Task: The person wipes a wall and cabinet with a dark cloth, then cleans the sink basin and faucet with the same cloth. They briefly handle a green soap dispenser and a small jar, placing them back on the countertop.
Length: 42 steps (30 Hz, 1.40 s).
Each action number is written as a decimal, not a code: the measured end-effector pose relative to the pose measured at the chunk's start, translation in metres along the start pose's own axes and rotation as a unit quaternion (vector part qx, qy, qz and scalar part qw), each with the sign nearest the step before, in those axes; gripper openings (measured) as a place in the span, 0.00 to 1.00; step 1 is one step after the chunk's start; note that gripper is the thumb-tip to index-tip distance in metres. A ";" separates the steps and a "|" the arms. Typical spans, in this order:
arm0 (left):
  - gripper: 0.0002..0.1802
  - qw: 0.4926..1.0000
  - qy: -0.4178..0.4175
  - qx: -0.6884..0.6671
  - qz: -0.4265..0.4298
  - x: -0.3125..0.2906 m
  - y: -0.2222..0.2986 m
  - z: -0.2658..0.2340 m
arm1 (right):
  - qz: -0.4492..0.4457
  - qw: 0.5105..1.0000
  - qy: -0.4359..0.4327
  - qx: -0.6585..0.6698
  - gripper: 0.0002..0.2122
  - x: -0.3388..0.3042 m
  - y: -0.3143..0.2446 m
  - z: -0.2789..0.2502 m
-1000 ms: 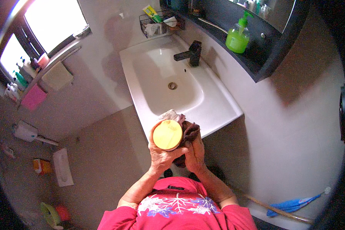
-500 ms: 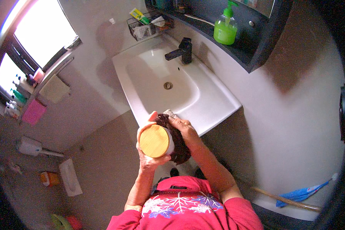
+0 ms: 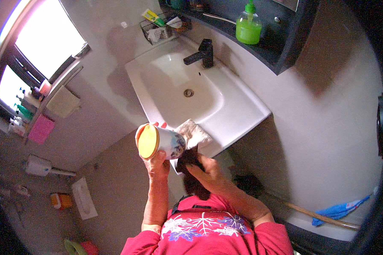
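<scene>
My left hand point(image 3: 158, 163) is wrapped around a white canister point(image 3: 169, 143) with a dark and bluish pattern on its side. The canister is tipped sideways, its round, light wooden lid point(image 3: 149, 141) toward the left. In my right hand point(image 3: 211, 171) is a dark brown cloth point(image 3: 194, 180), bunched close to the canister's base and hanging down in front of my shirt. Just beyond, a folded beige cloth point(image 3: 194, 132) lies on the front rim of the white washbasin point(image 3: 244, 111).
A black tap point(image 3: 206, 53) stands at the basin's back. Above right, a dark shelf cabinet point(image 3: 281, 51) juts out, holding a green soap bottle point(image 3: 248, 29). A wire basket point(image 3: 157, 34) sits at the far corner. Bottles line the windowsill at left; a blue cloth point(image 3: 338, 211) lies lower right.
The canister has moved left and tilted, so its patterned side now shows. My right hand has drawn the brown cloth lower, away from the canister's side, and the beige cloth has come into fuller view.
</scene>
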<state>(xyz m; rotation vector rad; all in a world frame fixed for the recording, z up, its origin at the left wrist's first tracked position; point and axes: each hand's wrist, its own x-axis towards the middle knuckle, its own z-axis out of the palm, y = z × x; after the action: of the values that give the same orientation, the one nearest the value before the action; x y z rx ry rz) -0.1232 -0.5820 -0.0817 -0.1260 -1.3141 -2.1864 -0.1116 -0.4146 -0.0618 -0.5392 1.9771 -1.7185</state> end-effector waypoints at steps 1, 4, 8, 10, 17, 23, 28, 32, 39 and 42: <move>0.50 1.000 -0.006 -0.009 -0.003 0.000 0.003 0.000 | -0.061 0.998 0.006 0.020 0.12 -0.009 -0.007 -0.007; 0.50 0.997 -0.071 -0.025 -0.009 -0.003 0.010 0.005 | -0.167 0.976 0.114 0.078 0.12 -0.012 -0.033 -0.017; 0.50 0.966 -0.217 0.075 0.119 -0.005 0.010 0.018 | -0.272 0.950 0.094 0.125 0.14 0.012 -0.064 -0.013; 0.45 0.968 -0.226 0.017 0.110 -0.011 0.017 0.022 | -0.399 0.898 0.094 -0.160 0.13 0.034 -0.068 -0.014; 0.21 0.982 -0.107 0.098 0.123 -0.020 0.038 0.028 | -0.123 0.973 -0.057 0.188 0.14 0.033 -0.029 -0.005; 0.38 0.990 -0.086 -0.110 0.018 -0.004 0.040 0.010 | 0.070 0.967 -0.079 0.232 0.16 0.012 0.002 0.005; 0.44 0.990 -0.115 -0.086 -0.006 -0.008 0.032 0.008 | -0.076 0.971 0.123 0.190 0.14 0.004 -0.023 -0.010; 0.38 0.963 -0.242 -0.003 0.115 -0.012 0.025 0.027 | -0.376 0.906 0.096 -0.168 0.13 0.010 -0.056 -0.014; 0.14 0.978 -0.143 0.062 0.139 -0.022 0.046 0.037 | -0.073 0.985 -0.007 0.153 0.18 0.016 -0.038 0.001; 0.13 0.984 -0.121 0.027 0.127 -0.021 0.045 0.035 | 0.034 0.865 -0.068 0.496 0.21 0.012 -0.020 0.015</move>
<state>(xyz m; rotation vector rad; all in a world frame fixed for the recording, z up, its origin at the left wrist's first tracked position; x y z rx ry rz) -0.0896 -0.5595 -0.0365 -0.5247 -1.4018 -1.9619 -0.1131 -0.4369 -0.0445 -0.1875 0.7790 -2.2496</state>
